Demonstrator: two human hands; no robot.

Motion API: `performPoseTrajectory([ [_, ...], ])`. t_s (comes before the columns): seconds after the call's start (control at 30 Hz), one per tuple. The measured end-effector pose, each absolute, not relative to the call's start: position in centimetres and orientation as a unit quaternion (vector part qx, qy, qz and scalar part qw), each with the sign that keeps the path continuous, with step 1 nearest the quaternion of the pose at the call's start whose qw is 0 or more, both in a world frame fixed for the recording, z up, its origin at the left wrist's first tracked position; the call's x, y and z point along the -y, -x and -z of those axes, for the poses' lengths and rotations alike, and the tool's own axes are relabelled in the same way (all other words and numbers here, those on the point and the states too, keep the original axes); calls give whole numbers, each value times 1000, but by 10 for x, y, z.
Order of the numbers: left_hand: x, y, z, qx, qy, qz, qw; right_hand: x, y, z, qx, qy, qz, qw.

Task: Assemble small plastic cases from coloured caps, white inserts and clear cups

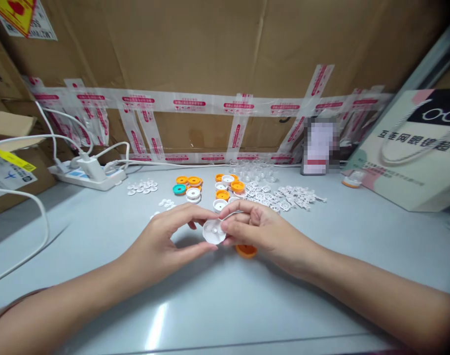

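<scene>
Over the middle of the table, both hands hold a small white round plastic part with its open face turned towards me. My left hand is closed on its left side, the thumb below and the index finger above. My right hand pinches its right edge between thumb and fingers. Under the right hand lies an orange round cap, partly hidden. Just beyond the hands are orange caps, white caps and a teal cap, some stacked.
White lattice-like parts are heaped at the right, with clear plastic cups behind. Small white discs lie left. A power strip with cables, a phone, a paper bag and a taped cardboard box edge the table.
</scene>
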State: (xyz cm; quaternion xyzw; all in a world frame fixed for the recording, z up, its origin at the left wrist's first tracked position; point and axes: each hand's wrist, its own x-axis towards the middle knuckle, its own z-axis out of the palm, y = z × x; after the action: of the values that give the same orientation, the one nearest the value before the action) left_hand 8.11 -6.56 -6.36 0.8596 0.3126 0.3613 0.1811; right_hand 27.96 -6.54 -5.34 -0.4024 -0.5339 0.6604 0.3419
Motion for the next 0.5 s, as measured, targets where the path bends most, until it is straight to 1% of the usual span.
performPoseTrajectory([
  [0.13,65,-80,61,-278,-875,-386,88,66,-280,55,549,391,-644,361],
  [0.23,66,-79,60,-254,-887,-384,43,68,-281,55,558,382,-636,371],
  [0.37,68,-79,59,-253,-894,-367,41,70,-279,54,574,404,-613,363],
  [0.5,67,-82,59,-297,-894,-329,63,70,-276,59,605,417,-578,357],
])
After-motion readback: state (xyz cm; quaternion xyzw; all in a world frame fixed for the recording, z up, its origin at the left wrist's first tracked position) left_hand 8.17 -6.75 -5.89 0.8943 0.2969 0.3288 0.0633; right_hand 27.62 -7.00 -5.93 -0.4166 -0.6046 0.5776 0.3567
